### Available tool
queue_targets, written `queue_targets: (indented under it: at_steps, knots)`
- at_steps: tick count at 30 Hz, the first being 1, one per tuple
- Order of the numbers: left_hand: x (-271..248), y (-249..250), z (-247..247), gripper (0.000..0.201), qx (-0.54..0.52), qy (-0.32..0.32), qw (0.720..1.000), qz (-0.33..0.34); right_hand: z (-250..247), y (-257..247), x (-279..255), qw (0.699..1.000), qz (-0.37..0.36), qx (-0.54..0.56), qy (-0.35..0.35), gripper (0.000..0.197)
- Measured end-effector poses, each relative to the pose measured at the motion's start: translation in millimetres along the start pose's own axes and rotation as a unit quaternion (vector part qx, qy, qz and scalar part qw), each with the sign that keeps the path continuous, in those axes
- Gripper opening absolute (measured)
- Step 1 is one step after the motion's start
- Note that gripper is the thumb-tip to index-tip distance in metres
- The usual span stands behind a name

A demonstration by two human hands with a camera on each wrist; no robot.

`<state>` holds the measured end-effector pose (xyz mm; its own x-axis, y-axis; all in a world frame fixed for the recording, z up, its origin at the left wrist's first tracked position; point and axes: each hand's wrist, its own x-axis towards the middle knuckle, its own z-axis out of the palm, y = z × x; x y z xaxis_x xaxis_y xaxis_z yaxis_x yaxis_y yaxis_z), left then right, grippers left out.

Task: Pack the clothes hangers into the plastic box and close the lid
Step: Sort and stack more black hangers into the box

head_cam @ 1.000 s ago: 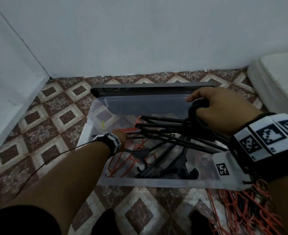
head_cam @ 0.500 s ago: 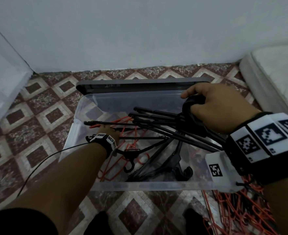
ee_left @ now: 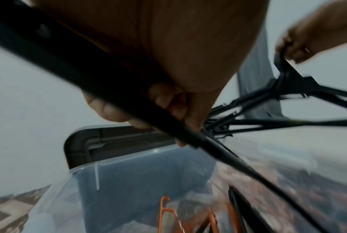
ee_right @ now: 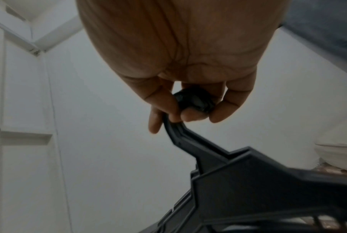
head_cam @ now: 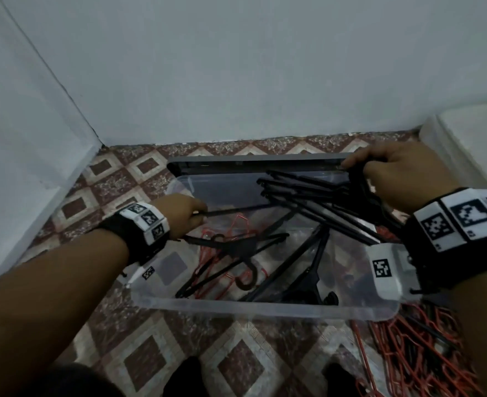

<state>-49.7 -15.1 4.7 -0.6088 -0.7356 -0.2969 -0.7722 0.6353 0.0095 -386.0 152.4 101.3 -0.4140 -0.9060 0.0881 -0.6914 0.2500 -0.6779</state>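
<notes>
A clear plastic box (head_cam: 265,306) stands open on the tiled floor, its dark grey lid (head_cam: 253,164) upright behind it against the wall. Black hangers and thin red hangers (head_cam: 228,270) lie inside. My right hand (head_cam: 394,179) grips the hooks of a bunch of black hangers (head_cam: 314,196) above the box's far right corner; the hooks (ee_right: 194,100) sit in its curled fingers. My left hand (head_cam: 185,216) holds a single black hanger's bar (head_cam: 236,216) over the left end of the box. That bar (ee_left: 128,100) crosses under its fingers.
A heap of red and black hangers (head_cam: 417,351) lies on the floor to the right of the box. White walls meet at a corner on the left (head_cam: 64,90). A white mattress edge (head_cam: 471,133) is at the far right. My feet (head_cam: 185,379) are near the bottom.
My right hand has lifted the bunch of black hangers up and to the right, toward the lid. My left hand has taken hold of one hanger's bar and pulled it left, apart from the bunch.
</notes>
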Motion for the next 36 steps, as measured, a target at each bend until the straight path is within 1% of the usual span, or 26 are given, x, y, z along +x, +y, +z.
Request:
queue_targets:
  at_steps: [3, 5, 8, 10, 12, 14, 16, 18, 19, 22, 24, 26, 28, 32, 34, 36]
  knots:
    - [-18, -2, -17, 0.027, -0.042, 0.030, 0.998, -0.029, -10, 0, -3, 0.997, 0.007, 0.028, 0.067, 0.031]
    - [-26, -3, -21, 0.027, -0.078, 0.056, 0.994, -0.055, -14, 4, -3, 0.995, 0.019, 0.060, 0.084, 0.032]
    - [-33, 2, -21, 0.026, -0.120, 0.104, 0.983, -0.087, -17, 12, -1, 0.989, 0.035, 0.109, 0.088, 0.034]
    - [-33, 8, -19, 0.028, -0.128, 0.131, 0.977, -0.109, -15, 17, 3, 0.985, 0.040, 0.144, 0.087, 0.036]
    - [-31, 14, -17, 0.032, -0.111, 0.144, 0.975, -0.128, -9, 19, 6, 0.978, 0.048, 0.185, 0.078, 0.039]
    - [-28, 21, -15, 0.034, -0.071, 0.166, 0.974, -0.140, -4, 20, 9, 0.974, 0.051, 0.210, 0.072, 0.043]
    - [-27, 29, -16, 0.033, -0.076, 0.208, 0.966, -0.135, 0, 22, 12, 0.977, 0.050, 0.201, 0.051, 0.043]
    - [-26, 39, -16, 0.033, -0.125, 0.241, 0.957, -0.103, 3, 23, 14, 0.978, 0.048, 0.200, 0.026, 0.040]
    - [-26, 47, -16, 0.031, -0.145, 0.247, 0.955, -0.081, 5, 23, 15, 0.977, 0.048, 0.209, 0.012, 0.040]
    - [-25, 69, -15, 0.029, -0.188, 0.221, 0.956, -0.038, 11, 20, 15, 0.971, 0.043, 0.233, -0.028, 0.040]
    - [-23, 80, -12, 0.032, -0.221, 0.190, 0.956, -0.034, 13, 19, 15, 0.969, 0.034, 0.243, -0.037, 0.038]
    - [-21, 88, -8, 0.034, -0.244, 0.174, 0.953, -0.030, 12, 19, 15, 0.965, 0.019, 0.257, -0.039, 0.038]
    - [-22, 93, -3, 0.033, -0.264, 0.171, 0.949, -0.023, 14, 20, 16, 0.963, 0.007, 0.266, -0.036, 0.038]
    - [-22, 102, 7, 0.030, -0.314, 0.187, 0.931, -0.015, 16, 22, 19, 0.959, 0.008, 0.283, -0.014, 0.039]
    - [-23, 108, 11, 0.029, -0.311, 0.181, 0.933, -0.009, 19, 19, 18, 0.958, 0.008, 0.287, -0.011, 0.037]
    - [-22, 116, 15, 0.029, -0.296, 0.174, 0.939, -0.009, 22, 13, 18, 0.950, 0.000, 0.311, -0.018, 0.033]
